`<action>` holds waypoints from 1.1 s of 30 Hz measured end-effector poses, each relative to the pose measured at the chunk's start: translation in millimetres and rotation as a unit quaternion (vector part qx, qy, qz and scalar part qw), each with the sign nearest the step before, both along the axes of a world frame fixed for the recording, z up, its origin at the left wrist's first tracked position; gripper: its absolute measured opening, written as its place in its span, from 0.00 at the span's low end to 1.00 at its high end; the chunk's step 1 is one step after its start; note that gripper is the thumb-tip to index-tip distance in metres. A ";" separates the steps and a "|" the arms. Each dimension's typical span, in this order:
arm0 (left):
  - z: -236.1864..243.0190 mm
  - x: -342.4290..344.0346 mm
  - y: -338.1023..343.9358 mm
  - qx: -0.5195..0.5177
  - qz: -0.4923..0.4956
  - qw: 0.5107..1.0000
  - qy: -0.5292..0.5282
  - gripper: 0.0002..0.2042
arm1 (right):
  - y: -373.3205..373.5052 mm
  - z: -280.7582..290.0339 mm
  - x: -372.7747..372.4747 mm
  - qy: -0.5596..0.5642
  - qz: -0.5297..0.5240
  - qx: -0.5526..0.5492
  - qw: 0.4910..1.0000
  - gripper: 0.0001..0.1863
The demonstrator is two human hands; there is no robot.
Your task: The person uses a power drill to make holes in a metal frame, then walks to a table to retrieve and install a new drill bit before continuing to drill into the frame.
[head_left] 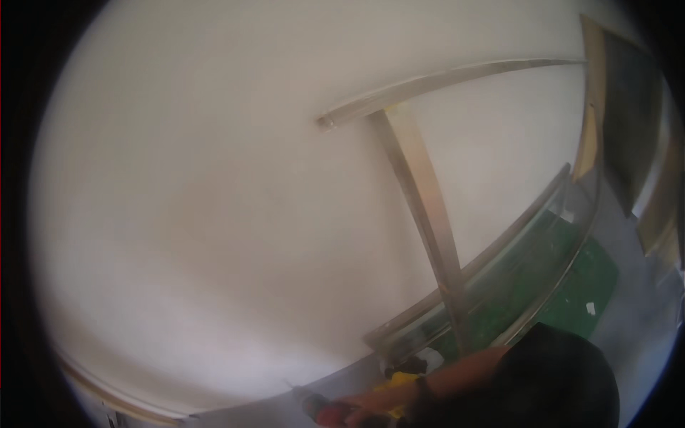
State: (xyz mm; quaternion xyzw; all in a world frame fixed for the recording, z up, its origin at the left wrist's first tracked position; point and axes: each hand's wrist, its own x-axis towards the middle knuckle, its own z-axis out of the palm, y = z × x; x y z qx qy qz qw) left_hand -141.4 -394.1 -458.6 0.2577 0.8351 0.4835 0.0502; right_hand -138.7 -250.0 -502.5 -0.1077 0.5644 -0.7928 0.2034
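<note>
A red and yellow power tool is gripped by the right hand, closed around it, at the near bottom edge. Its long axis is laid leftward, tip aimed at the white wall. A metal frame is seen right.

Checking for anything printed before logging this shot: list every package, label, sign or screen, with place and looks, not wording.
No package, sign or screen shows.
Small white tag or scrap: on the green sheet at lower right, beside the metal frame; too small to tell if it is a label.
</note>
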 end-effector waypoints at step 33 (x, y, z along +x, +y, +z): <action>157.4 2.2 201.8 -0.075 -0.703 0.672 -0.221 0.25 | 43.9 243.7 265.7 -0.166 -0.508 0.376 0.757 0.20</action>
